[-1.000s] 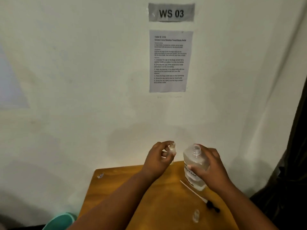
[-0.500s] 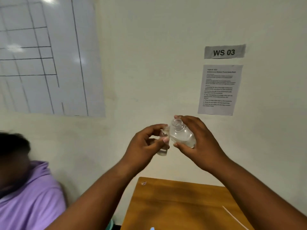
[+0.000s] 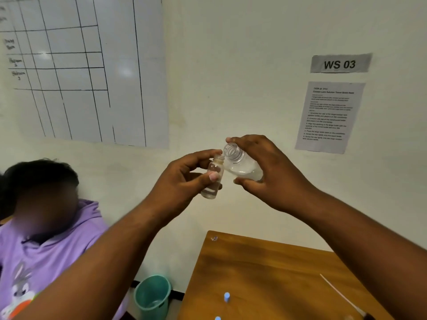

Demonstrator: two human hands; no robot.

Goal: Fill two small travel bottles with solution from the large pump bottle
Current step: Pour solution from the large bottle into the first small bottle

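Clear plastic travel bottle (image 3: pixel 213 179), nearly empty, pinched upright in our left hand (image 3: pixel 184 181) above the worktop's (image 3: pixel 265 273) far edge, our right hand (image 3: pixel 272 172) gripping the tilted large bottle (image 3: pixel 240 165), open necks touching: pour in hand, next needing more tilt.

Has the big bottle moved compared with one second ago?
Yes. The big bottle in the right hand went up, from just above the table to well clear of it.
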